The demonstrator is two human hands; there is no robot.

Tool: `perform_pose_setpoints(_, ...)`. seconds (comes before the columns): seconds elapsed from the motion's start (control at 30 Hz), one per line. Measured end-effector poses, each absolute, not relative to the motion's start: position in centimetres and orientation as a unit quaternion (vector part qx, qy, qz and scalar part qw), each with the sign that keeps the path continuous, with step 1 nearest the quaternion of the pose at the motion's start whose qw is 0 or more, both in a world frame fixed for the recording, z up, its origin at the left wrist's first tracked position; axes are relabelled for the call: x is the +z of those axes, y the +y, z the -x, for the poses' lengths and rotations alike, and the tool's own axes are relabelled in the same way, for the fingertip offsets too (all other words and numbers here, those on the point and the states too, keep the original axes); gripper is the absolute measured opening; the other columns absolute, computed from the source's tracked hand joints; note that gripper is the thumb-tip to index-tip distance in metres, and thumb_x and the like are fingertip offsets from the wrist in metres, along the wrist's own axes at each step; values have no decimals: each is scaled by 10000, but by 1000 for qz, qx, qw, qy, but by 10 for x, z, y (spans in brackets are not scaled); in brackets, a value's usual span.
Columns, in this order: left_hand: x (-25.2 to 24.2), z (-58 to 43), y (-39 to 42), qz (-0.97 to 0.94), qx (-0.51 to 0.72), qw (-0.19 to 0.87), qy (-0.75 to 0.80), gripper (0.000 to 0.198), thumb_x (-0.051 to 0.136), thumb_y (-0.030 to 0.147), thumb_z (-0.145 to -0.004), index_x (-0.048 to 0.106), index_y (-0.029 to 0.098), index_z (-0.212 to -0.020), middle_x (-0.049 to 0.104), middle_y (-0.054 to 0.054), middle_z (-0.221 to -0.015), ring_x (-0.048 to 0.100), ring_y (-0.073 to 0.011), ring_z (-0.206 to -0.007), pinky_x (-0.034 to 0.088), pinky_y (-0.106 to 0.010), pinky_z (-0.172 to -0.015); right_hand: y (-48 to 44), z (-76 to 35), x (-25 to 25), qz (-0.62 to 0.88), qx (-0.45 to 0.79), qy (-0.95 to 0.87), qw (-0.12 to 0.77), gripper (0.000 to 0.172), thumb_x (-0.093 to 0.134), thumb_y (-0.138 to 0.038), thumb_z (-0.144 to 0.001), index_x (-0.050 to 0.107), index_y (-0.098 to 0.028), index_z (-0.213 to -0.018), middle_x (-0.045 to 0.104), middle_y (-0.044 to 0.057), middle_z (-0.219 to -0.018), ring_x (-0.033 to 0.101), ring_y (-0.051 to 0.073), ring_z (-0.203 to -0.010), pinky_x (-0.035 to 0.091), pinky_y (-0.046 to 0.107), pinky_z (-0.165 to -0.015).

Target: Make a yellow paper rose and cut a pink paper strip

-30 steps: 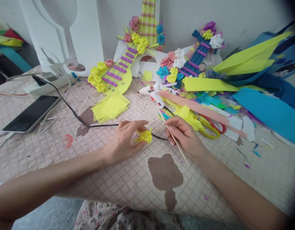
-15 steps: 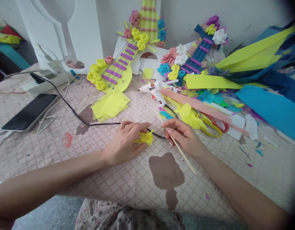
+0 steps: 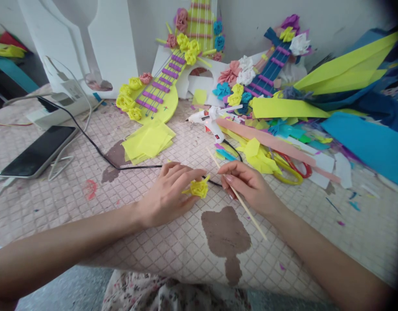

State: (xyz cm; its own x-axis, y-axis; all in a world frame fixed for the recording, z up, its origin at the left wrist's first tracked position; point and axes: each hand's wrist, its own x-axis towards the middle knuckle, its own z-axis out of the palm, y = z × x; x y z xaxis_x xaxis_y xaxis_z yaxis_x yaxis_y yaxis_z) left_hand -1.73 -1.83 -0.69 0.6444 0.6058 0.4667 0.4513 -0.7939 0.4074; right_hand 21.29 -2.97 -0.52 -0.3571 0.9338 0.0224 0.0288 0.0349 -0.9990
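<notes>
My left hand (image 3: 169,194) pinches a small yellow paper flower (image 3: 198,188) between thumb and fingers, just above the pink quilted table cover (image 3: 153,250). My right hand (image 3: 251,185) grips a thin wooden stick (image 3: 238,196) like a pencil; its upper end points up and left past the flower, its lower end trails over my wrist. The two hands are a few centimetres apart at the centre of the view.
A white glue gun (image 3: 208,119) lies behind the hands, its black cord (image 3: 98,149) running left. Yellow paper squares (image 3: 149,142), a phone (image 3: 37,151), paper guitars with flowers (image 3: 160,86), scissors (image 3: 291,170) and coloured paper sheets (image 3: 348,121) crowd the back and right.
My left fingers have turned the yellow flower slightly, and it now looks more tightly rolled. The right hand and stick have stayed almost where they were.
</notes>
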Motion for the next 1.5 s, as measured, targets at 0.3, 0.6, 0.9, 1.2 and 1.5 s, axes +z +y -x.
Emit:
perform_pose_setpoints(0.3, -6, 20, -17, -916, 302, 93, 247, 447, 576, 152, -831, 402, 192, -1241, 612, -74, -1111, 537, -207, -1092, 309, -449, -1027, -30, -213, -6, 404, 563, -598, 402, 111, 492, -246, -914, 560, -220, -998, 526, -40, -704, 475, 62, -513, 382, 222, -465)
perform_pose_setpoints(0.6, -5, 18, -16, -904, 314, 143, 255, 463, 580, 129, -799, 398, 186, -1222, 631, -63, -1057, 550, -204, -1042, 369, -429, -974, -33, -209, 3, 448, 540, -588, 404, 378, 444, -222, -916, 344, -282, -1276, 499, -61, -689, 476, 80, -487, 374, 233, -445)
perform_pose_setpoints(0.9, -6, 19, -17, -913, 308, 119, 239, 461, 588, 151, -817, 398, 186, -1236, 617, -72, -1092, 525, -207, -1099, 322, -450, -1024, -33, -208, 2, 510, 496, -603, 361, 176, 560, -368, -857, 495, -206, -884, 455, -56, -689, 349, 49, -478, 289, 221, -439)
perform_pose_setpoints(1.2, -4, 19, -19, -919, 306, 86, 232, 442, 582, 176, -831, 405, 203, -1235, 615, -67, -1091, 534, -195, -1098, 288, -448, -1051, -34, -206, 1, 502, 526, -614, 307, 217, 565, -410, -847, 529, -205, -910, 388, -68, -600, 322, 72, -487, 255, 226, -441)
perform_pose_setpoints(1.5, -4, 18, -20, -920, 307, 84, 228, 432, 576, 173, -828, 400, 209, -1221, 622, -67, -1085, 545, -195, -1083, 304, -446, -1044, -34, -205, 3, 494, 519, -631, 297, 211, 548, -394, -856, 504, -199, -787, 383, -61, -588, 320, 75, -492, 246, 232, -449)
